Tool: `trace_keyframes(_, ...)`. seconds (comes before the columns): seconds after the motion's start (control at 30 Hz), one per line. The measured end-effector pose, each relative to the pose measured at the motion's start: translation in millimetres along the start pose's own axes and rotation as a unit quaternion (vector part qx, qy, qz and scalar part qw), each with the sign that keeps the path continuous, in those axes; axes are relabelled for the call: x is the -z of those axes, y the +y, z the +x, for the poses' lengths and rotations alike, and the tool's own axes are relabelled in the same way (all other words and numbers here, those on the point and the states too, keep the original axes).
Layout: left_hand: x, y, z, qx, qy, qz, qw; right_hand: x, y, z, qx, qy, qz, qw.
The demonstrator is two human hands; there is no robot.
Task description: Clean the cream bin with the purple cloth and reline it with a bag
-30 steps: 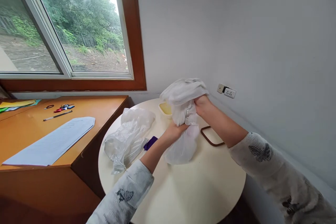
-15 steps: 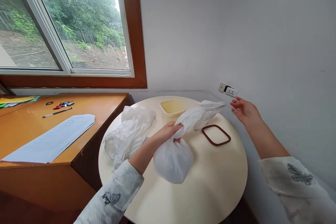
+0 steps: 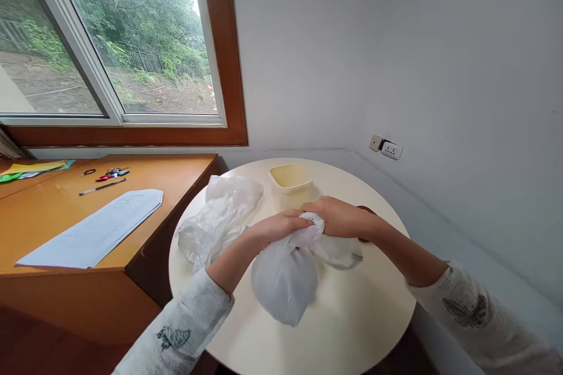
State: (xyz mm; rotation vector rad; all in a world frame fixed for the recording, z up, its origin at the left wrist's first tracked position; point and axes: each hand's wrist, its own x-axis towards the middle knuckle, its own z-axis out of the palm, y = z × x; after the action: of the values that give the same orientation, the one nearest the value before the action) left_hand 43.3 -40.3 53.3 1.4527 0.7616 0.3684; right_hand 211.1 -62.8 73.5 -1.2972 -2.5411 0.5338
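A white plastic bag (image 3: 285,282), its lower part rounded and full, rests on or just above the round table. Its contents cannot be made out. My left hand (image 3: 281,226) is closed around the gathered neck. Right beside it, my right hand (image 3: 336,217) grips the twisted upper part, which bends over between the two hands. The bag's loose end sticks out below my right wrist. Behind my right forearm a brown rounded-square ring (image 3: 366,209) is mostly hidden.
On the round cream table (image 3: 347,328) stands a pale yellow plastic tub (image 3: 291,178) at the back. Another crumpled white plastic bag (image 3: 217,217) lies at the left. An orange-brown desk (image 3: 185,173) with papers (image 3: 94,231), a pen and keys adjoins on the left; walls rise behind and right.
My right hand has come in from the wall side and taken hold of the bag's upper part. That part, earlier stretched out to the right, is now bent over at the neck.
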Motion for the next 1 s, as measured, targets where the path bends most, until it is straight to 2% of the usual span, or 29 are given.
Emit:
trace_keyframes(0.07, 5, 1, -4, -0.011, -0.043, 0.025, 0.999, 2, 5, 1, -0.029, 0.008, -0.035, 0.999)
trace_keyframes(0.13, 7, 2, -7, -0.053, -0.068, 0.082, 0.993, 8, 8, 1, -0.05, 0.025, -0.062, 0.997)
trace_keyframes(0.2, 5, 3, -7, -0.09, -0.051, 0.159, 0.982, 14, 9, 0, -0.067, 0.046, -0.077, 0.994)
trace_keyframes(0.37, 3, 1, -2, -0.103, 0.032, 0.274, 0.956, 32, 11, -9, -0.114, 0.109, -0.054, 0.986)
trace_keyframes(0.5, 11, 2, -3, -0.114, 0.039, 0.258, 0.958, 45, 19, -21, -0.156, 0.103, -0.005, 0.982)
trace_keyframes(0.67, 13, 0, -6, -0.135, 0.024, 0.114, 0.984, 47, 37, -26, -0.18, 0.095, 0.077, 0.976)
trace_keyframes(0.83, 12, -7, -6, -0.157, 0.03, -0.006, 0.987, 40, 57, -20, -0.182, 0.086, 0.133, 0.971)
trace_keyframes(0.9, 14, -6, -8, -0.18, 0.024, 0.02, 0.983, 40, 62, -19, -0.19, 0.092, 0.137, 0.968)
trace_keyframes(1.0, 13, 1, -10, -0.203, 0.005, 0.172, 0.964, 43, 65, -19, -0.219, 0.09, 0.147, 0.96)
